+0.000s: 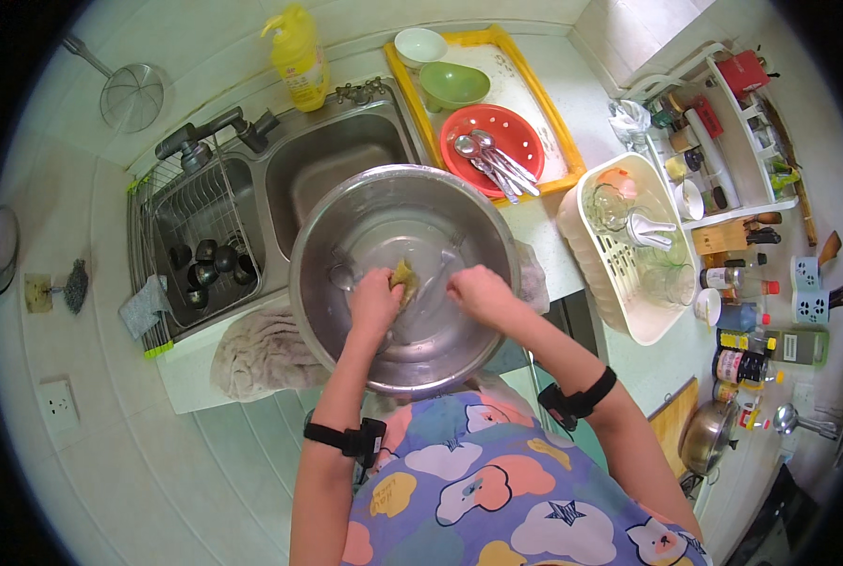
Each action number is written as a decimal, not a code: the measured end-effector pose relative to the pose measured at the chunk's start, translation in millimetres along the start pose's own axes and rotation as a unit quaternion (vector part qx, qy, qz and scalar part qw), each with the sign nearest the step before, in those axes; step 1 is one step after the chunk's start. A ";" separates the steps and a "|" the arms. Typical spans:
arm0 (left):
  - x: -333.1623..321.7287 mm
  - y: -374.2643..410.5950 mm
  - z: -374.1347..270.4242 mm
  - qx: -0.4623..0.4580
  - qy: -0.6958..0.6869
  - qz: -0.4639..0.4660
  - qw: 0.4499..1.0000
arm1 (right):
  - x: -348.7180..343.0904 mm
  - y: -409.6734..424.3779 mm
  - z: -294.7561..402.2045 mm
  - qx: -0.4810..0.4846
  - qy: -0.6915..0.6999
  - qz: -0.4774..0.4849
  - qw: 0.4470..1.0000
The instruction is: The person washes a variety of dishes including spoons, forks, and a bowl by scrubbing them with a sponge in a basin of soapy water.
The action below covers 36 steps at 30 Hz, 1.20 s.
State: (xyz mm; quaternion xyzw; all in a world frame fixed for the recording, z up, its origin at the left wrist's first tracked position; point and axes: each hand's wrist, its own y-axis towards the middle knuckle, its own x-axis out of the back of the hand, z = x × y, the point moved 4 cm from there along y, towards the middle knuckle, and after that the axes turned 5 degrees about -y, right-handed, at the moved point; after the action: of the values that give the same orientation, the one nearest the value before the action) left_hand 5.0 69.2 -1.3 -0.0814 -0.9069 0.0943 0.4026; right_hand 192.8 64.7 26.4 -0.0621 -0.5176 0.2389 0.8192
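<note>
A large stainless-steel basin (pixel 400 368) with water stands before me, overlapping the sink's front edge. Inside it, my left hand (pixel 377 301) is closed around a yellow-green scrubbing cloth (pixel 406 277). A metal spoon (pixel 340 274) lies in the basin just left of that hand. To the right, my right hand (pixel 483 297) is held over the basin with its fingers curled. Close to those fingertips is a fork (pixel 451 249), tines towards the far side. Whether the right fingers hold anything is hidden.
Left of the double sink's bowl (pixel 336 152), a wire rack (pixel 216 283) holds several dark cups. A red colander (pixel 492 117) with spoons sits on a yellow-rimmed tray (pixel 538 134). A cream drainer (pixel 623 297) holds glassware. Towels (pixel 262 354) lie beneath the basin; a yellow pump bottle (pixel 299 64) stands behind.
</note>
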 end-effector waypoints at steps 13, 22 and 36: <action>-37.6 -1.3 21.2 0.025 -0.135 0.128 0.982 | -48.2 19.2 5.0 -0.186 0.106 0.002 0.977; 5.2 14.4 17.7 -0.133 0.026 -0.236 0.962 | -64.9 20.1 -27.4 -0.150 0.102 -0.089 0.979; -25.8 -5.3 0.3 0.125 -0.680 -0.012 0.722 | -24.1 -29.7 68.8 -0.109 0.505 0.045 0.855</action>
State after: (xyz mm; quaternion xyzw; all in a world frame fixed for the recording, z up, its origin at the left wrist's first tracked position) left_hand 21.4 58.3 -18.6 0.0662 -0.9181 0.2316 -0.3147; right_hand 133.7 17.6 48.4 -0.2863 -0.0515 0.1537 0.9443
